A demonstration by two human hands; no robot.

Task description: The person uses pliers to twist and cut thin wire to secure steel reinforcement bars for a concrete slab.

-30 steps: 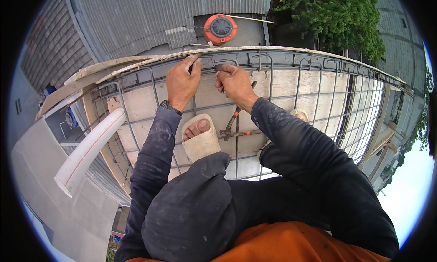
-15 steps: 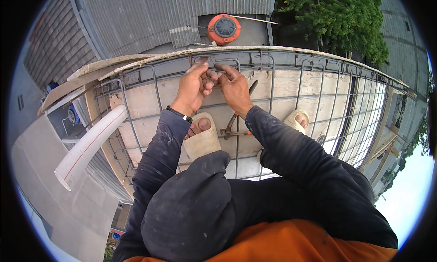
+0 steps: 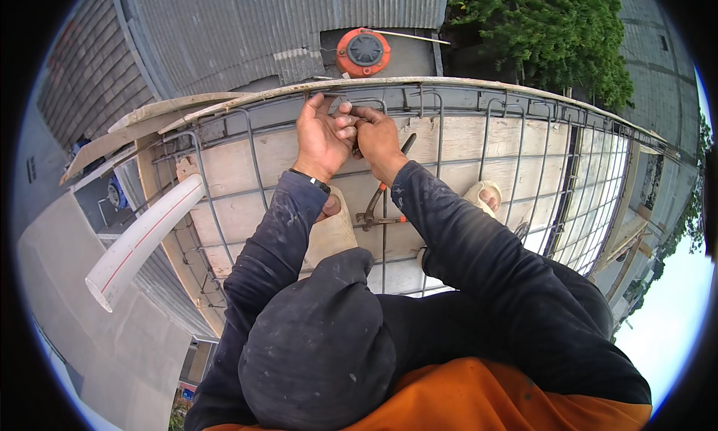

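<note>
And here the two hands meet right over the steel cage! The left hand [image 3: 325, 141] is palm-up, thumb out to the side, fingers curled in toward its partner. The right hand [image 3: 378, 138] is knuckles-up, its fingers bent and touching the left's. A small grey piece [image 3: 339, 104] shows right at the meeting fingertips, too small to name; which hand pinches it, or how tightly, I can't tell from here. Just beyond the grip runs the cage's top edge, and to its right stands a bent steel bar [image 3: 440, 139]. Look below the right hand: pincers [image 3: 372, 211] with orange on the handles, lying untouched over the plywood [image 3: 464, 143]! Nearer the body than the left hand, one pale sandal [image 3: 333, 236]; its mate [image 3: 485, 195] is off to the grip's lower right. Well left, a white pipe [image 3: 146, 240] slants outward.
</note>
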